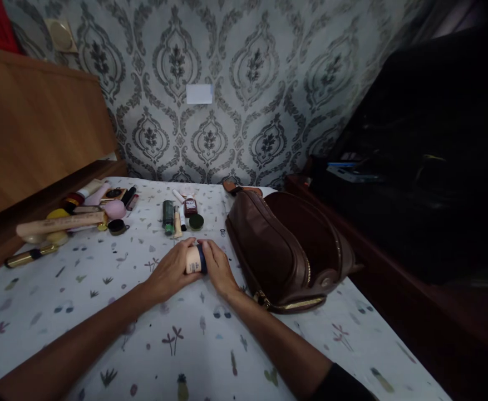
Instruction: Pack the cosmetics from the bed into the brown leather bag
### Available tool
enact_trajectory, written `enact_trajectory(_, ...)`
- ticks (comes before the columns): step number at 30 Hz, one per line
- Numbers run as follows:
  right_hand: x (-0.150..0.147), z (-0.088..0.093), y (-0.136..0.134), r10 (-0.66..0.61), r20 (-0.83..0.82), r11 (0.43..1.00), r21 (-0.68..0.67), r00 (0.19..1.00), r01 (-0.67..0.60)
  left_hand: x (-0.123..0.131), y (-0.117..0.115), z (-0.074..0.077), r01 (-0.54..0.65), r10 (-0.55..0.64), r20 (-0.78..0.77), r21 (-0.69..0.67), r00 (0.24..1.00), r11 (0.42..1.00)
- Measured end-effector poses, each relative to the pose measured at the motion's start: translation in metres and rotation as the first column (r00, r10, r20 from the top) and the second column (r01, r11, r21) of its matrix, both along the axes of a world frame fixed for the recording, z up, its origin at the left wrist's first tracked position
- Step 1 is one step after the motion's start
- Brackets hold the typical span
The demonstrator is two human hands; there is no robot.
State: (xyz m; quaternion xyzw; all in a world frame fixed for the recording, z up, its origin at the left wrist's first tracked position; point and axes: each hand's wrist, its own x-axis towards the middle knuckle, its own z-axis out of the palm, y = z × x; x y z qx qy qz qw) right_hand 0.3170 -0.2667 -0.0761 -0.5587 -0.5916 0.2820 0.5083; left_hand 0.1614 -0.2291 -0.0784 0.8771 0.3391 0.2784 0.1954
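Both my hands meet over a small beige bottle (193,260) with a dark blue cap, lying on its side on the patterned tablecloth (102,312). My left hand (171,273) wraps the beige body. My right hand (217,267) closes its fingers round the blue cap end. An open brown leather bag (277,250) with a gold zip lies just to the right of my right hand.
Small cosmetics lie beyond my hands: a green tube (168,216), a dark red bottle (190,206), a round green lid (196,221). At the far left are a long wooden-coloured tube (60,224), a pink egg-shaped item (114,209) and a gold tube (30,255). A wooden headboard (35,128) stands left, dark furniture right.
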Motion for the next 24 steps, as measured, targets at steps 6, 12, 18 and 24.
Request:
enact_trajectory(6, -0.004, 0.002, -0.005, -0.038, 0.152, 0.998, 0.047, 0.988, 0.032, -0.003, -0.001, -0.001, -0.026, 0.031, -0.081, 0.06, 0.996, 0.998)
enact_trajectory(12, -0.003, 0.004, -0.007, -0.034, 0.158, 0.999, 0.013, 0.987, 0.032, -0.001, -0.003, 0.008, 0.003, -0.005, -0.118, -0.014, 0.993, 1.0)
enact_trajectory(18, -0.003, 0.006, -0.009, -0.044, 0.163, 0.999, 0.037, 0.986, 0.039, -0.002, -0.003, 0.021, 0.034, -0.049, -0.081, -0.174, 0.995, 0.984)
enact_trajectory(24, -0.004, 0.01, -0.013, -0.016, 0.121, 0.999, 0.041, 0.993, 0.012, -0.004, -0.003, 0.025, 0.048, -0.062, -0.034, -0.309, 0.998, 0.95)
